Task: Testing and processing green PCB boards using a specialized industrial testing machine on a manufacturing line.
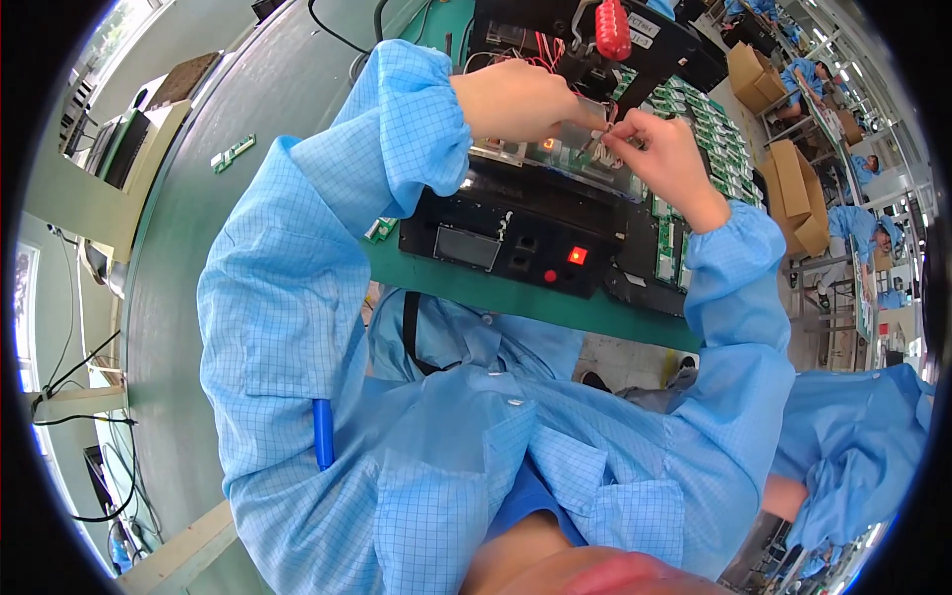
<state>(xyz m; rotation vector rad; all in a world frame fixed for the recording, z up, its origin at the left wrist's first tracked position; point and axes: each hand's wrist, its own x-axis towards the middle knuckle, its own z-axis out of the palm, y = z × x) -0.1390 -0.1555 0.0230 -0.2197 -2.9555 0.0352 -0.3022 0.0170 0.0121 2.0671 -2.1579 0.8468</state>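
A black test fixture stands before me, with a small grey screen, a lit red indicator and a red round button on its front. Over its upper part, my left hand reaches in from the left, its fingertips mostly hidden. Close beside them, my right hand pinches thumb and forefinger together; what lies between them is too small to make out. Red and white wires run near both hands. Above them rises a clamp with a red handle.
Rows of green circuit boards lie to the right of the fixture. One loose circuit board rests on the grey table at left. Cardboard boxes stand beyond the bench. A person in a blue smock is close on my right.
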